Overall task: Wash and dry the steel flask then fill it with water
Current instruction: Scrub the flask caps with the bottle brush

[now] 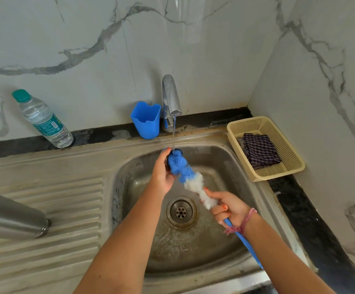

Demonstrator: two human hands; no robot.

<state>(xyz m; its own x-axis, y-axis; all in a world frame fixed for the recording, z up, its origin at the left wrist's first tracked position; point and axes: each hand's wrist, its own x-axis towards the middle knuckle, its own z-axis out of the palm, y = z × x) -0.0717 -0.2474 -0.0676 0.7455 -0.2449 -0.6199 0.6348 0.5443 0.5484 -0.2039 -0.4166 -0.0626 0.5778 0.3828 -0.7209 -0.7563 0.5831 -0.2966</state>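
While water runs thin from the tap [171,100] at upper centre, scrubbing in progress over the sink [231,164]. Left hand [162,172] curled round a small dark round piece, likely the flask's cap [168,161], mostly hidden behind fingers and bristles, held right under the stream. Right hand [228,206] clamped on the brush [190,177] just where white bristles meet the blue handle, blue bristle tip pressed against the cap.

Flask [13,217] itself off at lower left, lying on its side on the ribbed drainboard [76,200], well apart from both hands, only part of the steel body in frame, mouth out of view. Impossible to tell from here whether already washed; no suds visible on it.

Judged by the layout: washing stage, mid-way at best. Cap being brushed and rinsed now. Drying not yet begun: checked cloth [259,152] folded in the basket [289,166] at right, untouched. Filling also left to do: bottle [41,119] standing capped and full at upper left, against the wall. Blue cup [145,119] beside the tap, apparently empty.

Left to do, by this reading: finishing the cap, rinsing, shutting the tap, wiping flask and cap with the cloth, then pouring water in. Risk worth noting: wet, small cap over an open drain [180,211].
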